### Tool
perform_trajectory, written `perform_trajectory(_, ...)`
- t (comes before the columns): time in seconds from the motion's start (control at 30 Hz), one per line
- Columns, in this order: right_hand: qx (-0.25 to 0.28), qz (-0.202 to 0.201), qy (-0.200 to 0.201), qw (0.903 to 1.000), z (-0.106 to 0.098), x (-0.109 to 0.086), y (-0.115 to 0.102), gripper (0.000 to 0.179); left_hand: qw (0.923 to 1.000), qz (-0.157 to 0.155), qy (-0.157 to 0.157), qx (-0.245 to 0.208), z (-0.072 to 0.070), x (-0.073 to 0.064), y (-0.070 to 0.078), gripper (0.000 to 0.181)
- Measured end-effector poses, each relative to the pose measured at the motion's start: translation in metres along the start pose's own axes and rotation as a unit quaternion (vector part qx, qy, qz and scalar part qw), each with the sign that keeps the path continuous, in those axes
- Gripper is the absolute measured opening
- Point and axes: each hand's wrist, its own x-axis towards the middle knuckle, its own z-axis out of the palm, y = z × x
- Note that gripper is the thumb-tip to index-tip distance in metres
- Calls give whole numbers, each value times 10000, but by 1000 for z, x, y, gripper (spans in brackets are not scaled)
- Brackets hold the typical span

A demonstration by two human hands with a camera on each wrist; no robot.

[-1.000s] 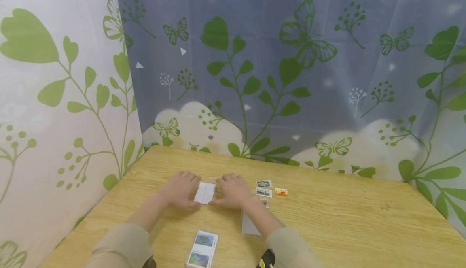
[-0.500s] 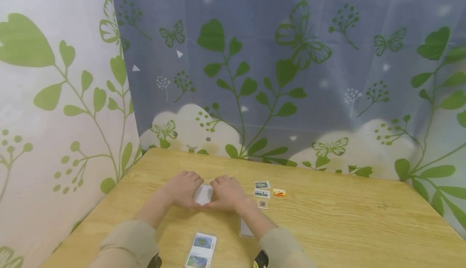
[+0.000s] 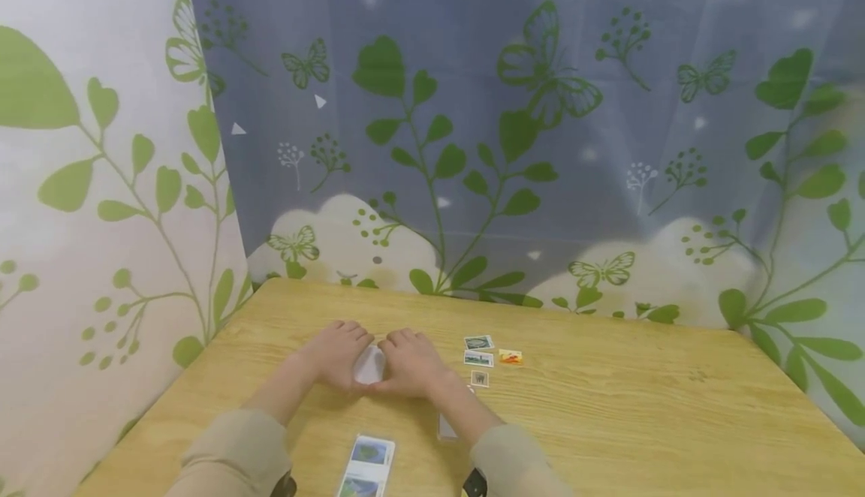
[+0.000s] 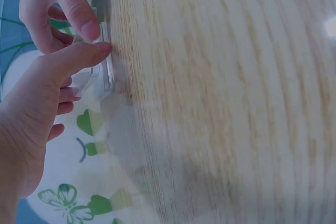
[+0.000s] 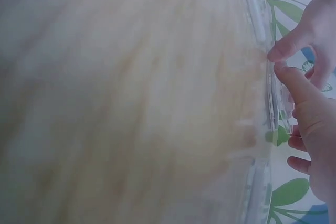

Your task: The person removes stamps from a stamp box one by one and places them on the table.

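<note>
Along the back, leaf-printed fabric (image 3: 432,129) meets the far edge of a wood-grain table (image 3: 628,407). Widest stretch of surface: from the small pictures to the right edge; a narrower strip lies between the left forearm and the left edge. Right hand (image 3: 414,365) and left hand (image 3: 336,358) near one another, thumbs at the near edge of a clear case (image 3: 369,366), fingers curled behind; both pinch it, between them on the table. Nearer, a picture-fronted pack (image 3: 368,467), cut by the frame. A grey slab (image 3: 447,427), partly behind the right forearm. Smallest: four small pictures (image 3: 479,359), beyond that forearm.
</note>
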Motion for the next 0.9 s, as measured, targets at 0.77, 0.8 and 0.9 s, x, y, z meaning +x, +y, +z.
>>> perform_trajectory(0.77, 317, 229, -399, 9984, 1, -1, 3, 72, 9977, -235, -310, -555, 2, 4, 0, 76)
perform_trajectory(0.8, 331, 243, -399, 9984, 1, -1, 3, 72, 9975, -247, -310, -589, 2, 3, 0, 76)
perform_trajectory(0.9, 356, 258, -408, 9982, 1, 1, 2, 72, 9973, -264, -328, -602, 2, 2, 0, 75)
